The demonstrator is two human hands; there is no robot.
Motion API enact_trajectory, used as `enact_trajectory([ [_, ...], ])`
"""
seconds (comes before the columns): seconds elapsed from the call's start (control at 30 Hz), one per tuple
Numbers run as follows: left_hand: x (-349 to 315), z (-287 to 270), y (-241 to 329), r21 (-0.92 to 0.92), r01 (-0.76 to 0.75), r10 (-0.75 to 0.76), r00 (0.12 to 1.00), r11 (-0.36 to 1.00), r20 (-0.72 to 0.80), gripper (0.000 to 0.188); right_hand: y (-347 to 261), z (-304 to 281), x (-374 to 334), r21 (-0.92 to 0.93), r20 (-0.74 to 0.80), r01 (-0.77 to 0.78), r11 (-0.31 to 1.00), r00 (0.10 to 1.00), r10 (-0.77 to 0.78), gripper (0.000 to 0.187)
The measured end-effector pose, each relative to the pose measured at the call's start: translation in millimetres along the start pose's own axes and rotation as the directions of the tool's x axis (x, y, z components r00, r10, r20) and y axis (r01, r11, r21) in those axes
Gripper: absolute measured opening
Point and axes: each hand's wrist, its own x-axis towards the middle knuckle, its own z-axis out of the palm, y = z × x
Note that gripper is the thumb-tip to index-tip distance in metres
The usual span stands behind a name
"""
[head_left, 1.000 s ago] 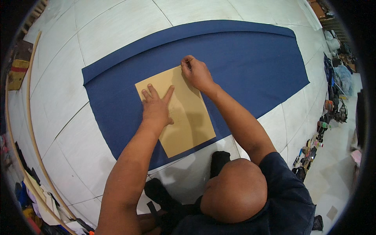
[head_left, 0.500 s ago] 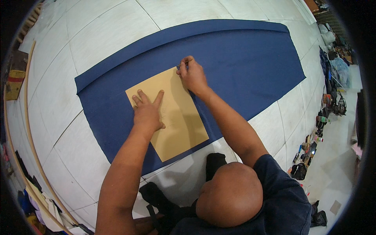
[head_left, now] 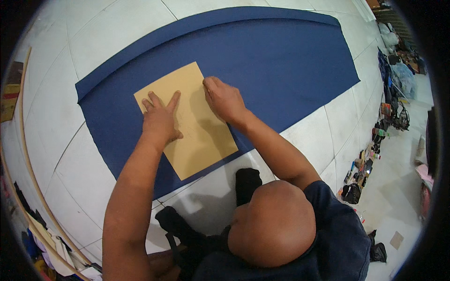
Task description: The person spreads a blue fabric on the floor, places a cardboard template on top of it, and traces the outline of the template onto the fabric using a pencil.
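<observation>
Pale, light-grey floor tiles (head_left: 61, 126) carried everything before us, and a small black bag (head_left: 351, 193) sat among clutter on the right. Spread over the tiles was a large, dark-blue fabric panel (head_left: 281, 61), with a long folded band (head_left: 197, 22) along its far edge. On the left part of that fabric, close to its near edge, lay our stiff-looking, tan rectangular sheet (head_left: 187, 121), set at a slant.

Our left hand (head_left: 158, 121) rested flat on the sheet, left of its middle, fingers spread wide and gripping nothing. Our right hand (head_left: 225, 99) was curled at the sheet's right edge; we could not tell how tightly it closed or whether it held anything.

With weight on one side only, we judged that a sideways push from the right hand could pivot the sheet. Fabric might ruck beneath it if our left palm dragged. One foot in a black sock (head_left: 247, 185) stood just beside the fabric's near edge, so a careless shift could catch and pull it.
</observation>
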Motion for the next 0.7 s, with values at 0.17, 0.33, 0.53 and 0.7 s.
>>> enact_trajectory([
  [0.17,-0.2,-1.0,1.1,0.01,0.014,-0.015,1.0,1.0,0.017,0.13,-1.3,-12.1,-84.5,-0.015,0.117,-0.04,0.999,0.992,0.042,0.016],
  [0.33,3.0,-1.9,3.3,0.004,0.034,-0.035,0.999,0.999,0.03,0.135,-14.7,-31.4,-164.6,0.058,0.163,-0.098,0.994,0.983,0.087,0.023],
  [0.53,6.1,5.2,0.3,0.018,0.044,-0.044,0.999,0.999,0.018,0.137,-8.9,-22.2,-223.3,0.073,0.098,-0.077,0.994,0.993,0.07,0.024],
  [0.7,6.6,5.0,-0.8,0.021,0.034,-0.034,0.999,0.999,0.01,0.137,-13.5,-29.5,-222.1,0.113,0.151,-0.13,0.985,0.982,0.113,0.024],
])
